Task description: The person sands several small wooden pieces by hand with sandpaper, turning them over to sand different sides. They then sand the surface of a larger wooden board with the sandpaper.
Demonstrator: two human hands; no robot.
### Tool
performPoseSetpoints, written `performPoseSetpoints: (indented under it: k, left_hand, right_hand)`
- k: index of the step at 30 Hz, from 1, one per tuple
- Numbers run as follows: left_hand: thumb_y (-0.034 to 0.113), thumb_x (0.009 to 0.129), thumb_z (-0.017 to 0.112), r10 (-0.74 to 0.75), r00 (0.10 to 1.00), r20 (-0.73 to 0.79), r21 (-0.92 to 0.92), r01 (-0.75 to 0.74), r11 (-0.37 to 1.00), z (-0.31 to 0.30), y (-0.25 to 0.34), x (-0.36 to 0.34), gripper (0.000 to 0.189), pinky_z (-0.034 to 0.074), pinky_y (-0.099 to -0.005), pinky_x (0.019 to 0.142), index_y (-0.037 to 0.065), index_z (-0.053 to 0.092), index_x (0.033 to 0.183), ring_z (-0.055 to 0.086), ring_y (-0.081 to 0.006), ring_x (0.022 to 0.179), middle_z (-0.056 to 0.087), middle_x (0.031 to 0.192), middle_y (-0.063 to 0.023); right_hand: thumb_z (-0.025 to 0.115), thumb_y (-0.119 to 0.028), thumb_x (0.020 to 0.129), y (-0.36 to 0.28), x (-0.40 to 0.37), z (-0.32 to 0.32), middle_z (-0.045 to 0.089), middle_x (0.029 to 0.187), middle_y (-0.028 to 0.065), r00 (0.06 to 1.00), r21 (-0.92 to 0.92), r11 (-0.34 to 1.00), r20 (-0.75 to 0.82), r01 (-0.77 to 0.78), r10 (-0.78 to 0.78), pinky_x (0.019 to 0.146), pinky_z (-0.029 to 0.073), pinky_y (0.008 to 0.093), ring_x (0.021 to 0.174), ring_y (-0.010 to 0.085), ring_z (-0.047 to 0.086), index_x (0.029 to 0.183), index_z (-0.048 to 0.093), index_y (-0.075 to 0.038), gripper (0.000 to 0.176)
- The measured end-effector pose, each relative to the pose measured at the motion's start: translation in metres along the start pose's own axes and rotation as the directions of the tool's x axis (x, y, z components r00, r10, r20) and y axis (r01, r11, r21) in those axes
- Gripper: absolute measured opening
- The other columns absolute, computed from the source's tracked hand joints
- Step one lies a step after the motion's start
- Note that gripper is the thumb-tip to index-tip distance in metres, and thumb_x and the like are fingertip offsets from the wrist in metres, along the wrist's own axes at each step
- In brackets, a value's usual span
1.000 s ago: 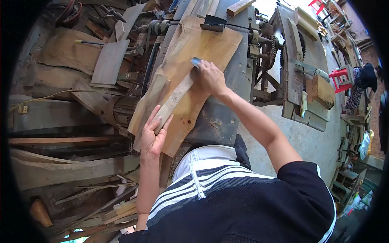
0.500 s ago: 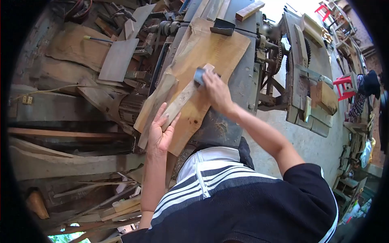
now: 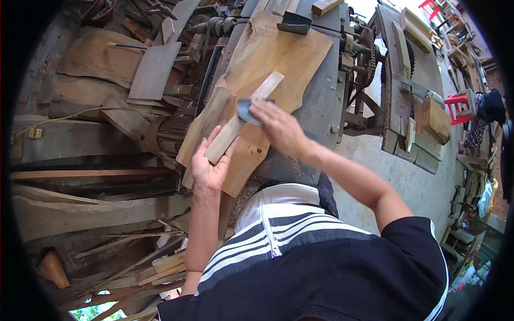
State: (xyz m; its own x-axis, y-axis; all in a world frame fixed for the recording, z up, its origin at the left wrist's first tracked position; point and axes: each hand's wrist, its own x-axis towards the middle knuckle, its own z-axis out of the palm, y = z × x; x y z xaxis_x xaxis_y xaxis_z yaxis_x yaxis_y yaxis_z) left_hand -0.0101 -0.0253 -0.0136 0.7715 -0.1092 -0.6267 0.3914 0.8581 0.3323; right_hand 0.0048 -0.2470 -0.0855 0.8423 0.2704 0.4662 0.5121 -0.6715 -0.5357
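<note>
A narrow wooden strip (image 3: pixel 229 138) lies slantwise over a broad wooden board (image 3: pixel 300 64). My left hand (image 3: pixel 210 168) is closed around the strip's near end, thumb on one side and fingers on the other. Against the strip's middle, my right hand (image 3: pixel 277 124) presses a grey-blue sheet of sandpaper (image 3: pixel 249 111), its fingers bent over the sheet. Part of the strip is hidden beneath the sheet and fingers. Farther up the board rests a dark curled sheet of sandpaper (image 3: pixel 294 23).
Under the board is a dark metal machine table (image 3: pixel 321 101). To the right stand a chain-driven machine (image 3: pixel 367 59), a wooden block (image 3: pixel 435 122) and a red stool (image 3: pixel 458 107). A motor (image 3: pixel 167 132) and stacked planks (image 3: pixel 96 59) lie to the left.
My right hand has slid the sandpaper down the strip toward my left hand, uncovering the strip's far end. The view has shifted slightly.
</note>
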Motion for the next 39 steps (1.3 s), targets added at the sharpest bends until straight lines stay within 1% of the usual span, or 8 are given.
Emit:
performPoseSetpoints:
  k: [5,9,11,15,22,23,33,39]
  left_hand:
    - [0.03,0.112,0.021,-0.029,0.998,0.055,-0.079,0.034,0.996,-0.004,-0.002,-0.003,0.055,0.029,-0.0572,0.122,-0.01,0.038,0.145,0.035,-0.044,0.143,0.041,0.15,-0.0295]
    - [0.038,0.111,0.017,0.013,0.999,0.041,-0.032,-0.012,0.999,-0.016,-0.003,0.004,0.063,0.03,-0.0545,0.122,-0.009,0.037,0.147,0.036,-0.0421,0.144,0.042,0.151,-0.0276]
    - [0.047,0.109,0.012,-0.168,0.72,0.673,-0.001,0.228,0.974,-0.044,0.004,0.015,0.072,0.029,-0.0521,0.122,-0.009,0.035,0.149,0.036,-0.0401,0.145,0.04,0.153,-0.0266]
    - [0.052,0.108,0.01,-0.049,0.995,0.091,-0.049,0.053,0.997,-0.016,-0.001,0.0,0.078,0.024,-0.0517,0.124,-0.01,0.031,0.15,0.033,-0.0397,0.146,0.036,0.156,-0.0272]
    - [0.057,0.106,0.011,0.021,0.997,0.075,0.076,-0.027,0.997,-0.014,0.0,0.005,0.081,0.028,-0.0521,0.122,-0.008,0.033,0.15,0.037,-0.0388,0.144,0.039,0.153,-0.0282]
    - [0.059,0.105,0.01,-0.111,0.787,0.607,0.081,0.078,0.994,-0.055,0.009,0.024,0.083,0.031,-0.0517,0.12,-0.006,0.034,0.15,0.04,-0.0371,0.143,0.042,0.151,-0.0267]
    - [0.0,0.103,0.046,-0.036,0.985,0.168,0.111,0.018,0.994,-0.004,0.008,0.0,0.046,0.028,-0.0497,0.124,-0.007,0.037,0.148,0.035,-0.0355,0.145,0.037,0.154,-0.0241]
    - [-0.003,0.103,0.038,-0.187,0.982,0.002,-0.108,0.186,0.977,-0.032,0.015,0.016,0.042,0.031,-0.0525,0.123,-0.008,0.039,0.146,0.04,-0.0359,0.142,0.04,0.152,-0.0224]
  right_hand:
    - [0.061,-0.003,0.087,0.06,0.036,0.012,0.057,0.139,0.0222,0.959,-0.098,0.956,-0.099,-0.275,0.266,0.11,0.046,0.0416,0.132,0.0363,0.053,0.131,0.057,0.001,0.045]
    - [0.063,-0.004,0.087,-0.05,0.001,0.008,0.051,0.147,0.0191,0.994,0.181,0.98,0.046,0.088,-0.098,0.117,0.039,0.0415,0.137,0.0317,0.05,0.135,0.056,-0.001,0.049]
    - [0.061,-0.006,0.087,-0.078,-0.005,0.004,0.053,0.145,0.0199,0.954,0.266,0.936,0.127,0.23,-0.271,0.119,0.036,0.0407,0.138,0.0303,0.049,0.136,0.055,0.002,0.051]
    - [0.06,-0.004,0.088,-0.012,0.017,0.002,0.054,0.143,0.0198,0.994,0.213,0.974,0.061,0.076,-0.091,0.116,0.039,0.0417,0.136,0.0315,0.051,0.133,0.057,0.003,0.046]
    - [0.058,-0.003,0.087,-0.061,0.012,0.014,0.051,0.148,0.0186,0.968,0.243,0.958,0.157,0.153,-0.194,0.121,0.034,0.0417,0.142,0.0304,0.044,0.141,0.052,0.0,0.054]
    - [0.059,-0.002,0.086,-0.076,0.009,0.016,0.05,0.149,0.018,0.941,0.357,0.913,0.191,0.2,-0.281,0.121,0.034,0.0415,0.143,0.0304,0.043,0.141,0.051,0.001,0.056]
    - [0.064,0.001,0.082,0.062,0.041,0.023,0.055,0.143,0.019,0.934,0.192,0.916,0.023,-0.353,0.356,0.113,0.043,0.0423,0.133,0.0352,0.052,0.138,0.055,-0.007,0.057]
    - [0.063,-0.003,0.082,0.02,0.015,0.002,0.06,0.136,0.0209,0.998,0.054,0.996,-0.002,0.068,-0.068,0.113,0.042,0.0447,0.131,0.0363,0.054,0.129,0.059,0.001,0.048]
